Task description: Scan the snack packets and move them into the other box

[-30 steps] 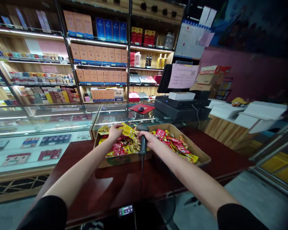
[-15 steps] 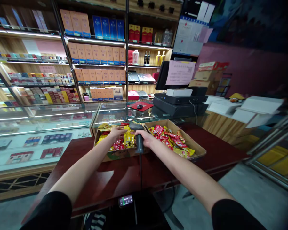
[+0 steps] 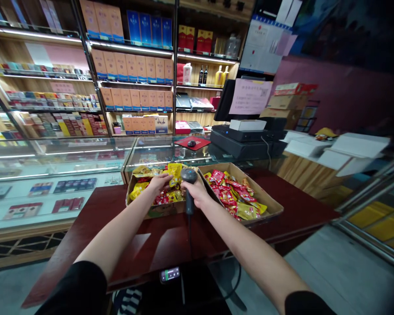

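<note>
My right hand [image 3: 197, 191] is closed around the handle of a dark grey barcode scanner [image 3: 189, 176], its head up and its cable hanging down past the table edge. Left of it, my left hand [image 3: 160, 183] pinches a yellow snack packet [image 3: 175, 174] and keeps it raised beside the scanner head. Both hands are above the left cardboard box [image 3: 166, 211], which is filled with yellow and red snack packets. A second cardboard box [image 3: 276, 209] of red and yellow packets stands to the right, apart from my hands.
The boxes rest on a dark red table [image 3: 118, 236]. Behind are a glass counter [image 3: 151, 151], a mouse [image 3: 191, 143] on a red mat, and a monitor [image 3: 225, 100] above a black cash drawer [image 3: 233, 144]. A lit phone [image 3: 170, 274] lies below the table's front edge.
The yellow packet has been lifted slightly and stands more upright near the scanner. My right hand has tilted the scanner so its head is higher. The view has shifted a little.
</note>
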Demonstrator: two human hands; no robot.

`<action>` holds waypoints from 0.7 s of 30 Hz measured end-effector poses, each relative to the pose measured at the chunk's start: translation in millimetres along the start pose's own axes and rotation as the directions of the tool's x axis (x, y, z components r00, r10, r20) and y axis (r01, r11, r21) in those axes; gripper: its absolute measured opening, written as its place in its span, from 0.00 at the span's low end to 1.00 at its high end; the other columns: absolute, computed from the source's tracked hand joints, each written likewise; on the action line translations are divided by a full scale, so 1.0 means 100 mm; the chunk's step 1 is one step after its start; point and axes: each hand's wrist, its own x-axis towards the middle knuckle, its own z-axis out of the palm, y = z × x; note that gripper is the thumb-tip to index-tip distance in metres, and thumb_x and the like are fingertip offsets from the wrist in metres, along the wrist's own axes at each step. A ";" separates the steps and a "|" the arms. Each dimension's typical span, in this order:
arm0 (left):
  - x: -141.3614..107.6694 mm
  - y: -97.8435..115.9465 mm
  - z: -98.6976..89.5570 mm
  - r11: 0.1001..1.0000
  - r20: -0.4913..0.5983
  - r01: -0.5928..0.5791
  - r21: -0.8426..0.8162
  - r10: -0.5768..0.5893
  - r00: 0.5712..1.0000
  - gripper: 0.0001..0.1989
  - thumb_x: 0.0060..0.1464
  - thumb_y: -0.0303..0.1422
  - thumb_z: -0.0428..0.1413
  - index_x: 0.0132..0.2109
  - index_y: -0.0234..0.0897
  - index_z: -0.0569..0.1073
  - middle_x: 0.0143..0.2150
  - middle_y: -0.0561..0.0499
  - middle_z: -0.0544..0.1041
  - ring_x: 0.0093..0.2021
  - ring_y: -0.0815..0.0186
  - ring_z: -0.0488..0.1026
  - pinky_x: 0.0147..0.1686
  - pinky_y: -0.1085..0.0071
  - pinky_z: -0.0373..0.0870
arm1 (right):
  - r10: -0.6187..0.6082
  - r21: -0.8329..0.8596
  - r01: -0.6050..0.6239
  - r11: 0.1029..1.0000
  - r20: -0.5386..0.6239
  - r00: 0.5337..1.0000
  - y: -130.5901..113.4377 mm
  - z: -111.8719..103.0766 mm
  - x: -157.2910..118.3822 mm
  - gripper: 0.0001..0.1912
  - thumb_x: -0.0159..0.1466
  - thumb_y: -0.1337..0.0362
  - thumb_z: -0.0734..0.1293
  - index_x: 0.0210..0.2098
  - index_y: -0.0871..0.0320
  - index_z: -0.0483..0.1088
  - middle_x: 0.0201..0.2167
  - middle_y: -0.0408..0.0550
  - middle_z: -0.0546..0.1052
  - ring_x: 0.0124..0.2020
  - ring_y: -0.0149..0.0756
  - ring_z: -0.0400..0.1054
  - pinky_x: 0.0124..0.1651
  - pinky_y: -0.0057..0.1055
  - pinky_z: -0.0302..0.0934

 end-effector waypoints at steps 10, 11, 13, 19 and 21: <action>0.20 0.06 0.06 1.000 -0.022 -0.030 -0.001 0.030 0.999 0.21 0.42 0.30 0.67 0.46 0.33 0.75 0.32 0.48 0.79 0.22 0.74 0.72 0.20 0.79 0.65 | 0.027 -0.095 -0.013 0.995 0.146 0.989 0.23 0.16 -0.23 0.05 0.56 0.67 0.67 0.27 0.59 0.66 0.20 0.41 0.69 0.16 0.31 0.68 0.17 0.29 0.66; 0.20 0.05 0.06 1.000 -0.019 -0.030 -0.001 0.030 0.999 0.21 0.42 0.30 0.67 0.46 0.33 0.75 0.32 0.48 0.79 0.22 0.74 0.71 0.19 0.80 0.64 | 0.031 -0.099 -0.017 0.995 0.140 0.990 0.24 0.16 -0.24 0.05 0.56 0.67 0.67 0.27 0.59 0.65 0.19 0.41 0.69 0.16 0.31 0.67 0.16 0.28 0.65; 0.21 0.05 0.05 0.999 0.003 -0.032 0.000 0.032 0.999 0.20 0.44 0.30 0.66 0.46 0.34 0.75 0.32 0.48 0.79 0.23 0.74 0.72 0.19 0.81 0.64 | 0.019 -0.113 -0.004 0.994 0.131 0.991 0.25 0.16 -0.26 0.05 0.56 0.68 0.67 0.26 0.58 0.65 0.18 0.41 0.68 0.14 0.29 0.65 0.14 0.26 0.62; 0.24 0.06 0.02 0.999 0.011 -0.031 0.026 0.031 0.999 0.20 0.42 0.32 0.67 0.45 0.34 0.75 0.32 0.48 0.79 0.24 0.73 0.73 0.20 0.81 0.65 | -0.019 -0.181 0.039 0.983 0.111 0.994 0.20 0.15 -0.30 0.08 0.56 0.68 0.67 0.23 0.58 0.64 0.14 0.40 0.66 0.13 0.28 0.61 0.14 0.24 0.59; 0.25 0.06 0.02 0.999 0.010 -0.032 0.028 0.032 0.999 0.21 0.42 0.32 0.67 0.45 0.35 0.75 0.32 0.48 0.79 0.24 0.73 0.73 0.20 0.82 0.65 | -0.017 -0.197 0.038 0.980 0.107 0.994 0.19 0.14 -0.30 0.08 0.57 0.67 0.67 0.23 0.58 0.64 0.13 0.40 0.66 0.13 0.28 0.61 0.14 0.25 0.59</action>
